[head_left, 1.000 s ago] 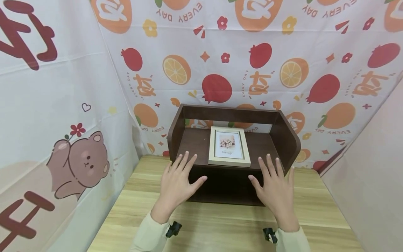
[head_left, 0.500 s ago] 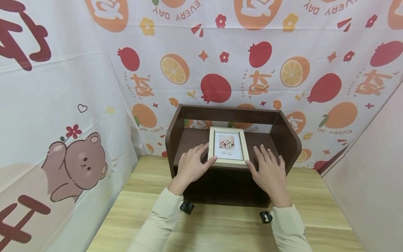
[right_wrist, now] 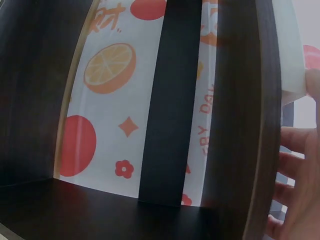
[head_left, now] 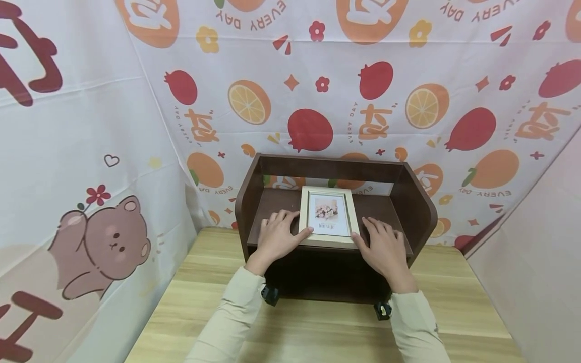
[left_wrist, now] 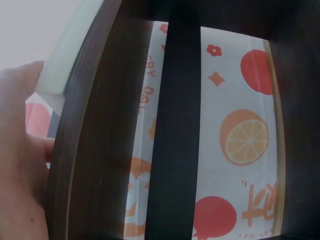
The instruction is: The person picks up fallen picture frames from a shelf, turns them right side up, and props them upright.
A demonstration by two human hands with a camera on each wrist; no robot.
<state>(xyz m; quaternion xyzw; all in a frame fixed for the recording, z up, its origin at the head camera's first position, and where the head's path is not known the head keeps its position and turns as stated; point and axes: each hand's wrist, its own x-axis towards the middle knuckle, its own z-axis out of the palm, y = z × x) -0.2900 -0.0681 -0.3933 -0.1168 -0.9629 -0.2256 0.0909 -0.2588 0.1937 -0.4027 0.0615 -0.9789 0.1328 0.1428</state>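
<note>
A cream-coloured picture frame [head_left: 328,216] with a flower photo lies flat, face up, on the upper board of a dark brown desktop shelf [head_left: 281,199]. My left hand [head_left: 277,237] pinches its front left corner, thumb on top and index finger against the side. At the front right corner, my right hand [head_left: 385,247] touches the frame with the thumb. Its other fingers bend down onto the board, a little apart from the frame. In the right wrist view the thumb [right_wrist: 313,82] meets the frame's edge. The fingers' contact under or behind the frame is hidden.
The shelf's tall side panels [head_left: 247,201] and back rail [head_left: 333,167] enclose the upper board. Below it is a dark open compartment [head_left: 324,275]. A wood-grain table [head_left: 313,327] carries the shelf. A fruit-patterned cloth [head_left: 333,75] hangs close behind; walls stand on both sides.
Both hands have moved forward and inward from above the shelf's front edge to the picture frame's front corners. The right fingers have bent down. The frame stays flat on the shelf.
</note>
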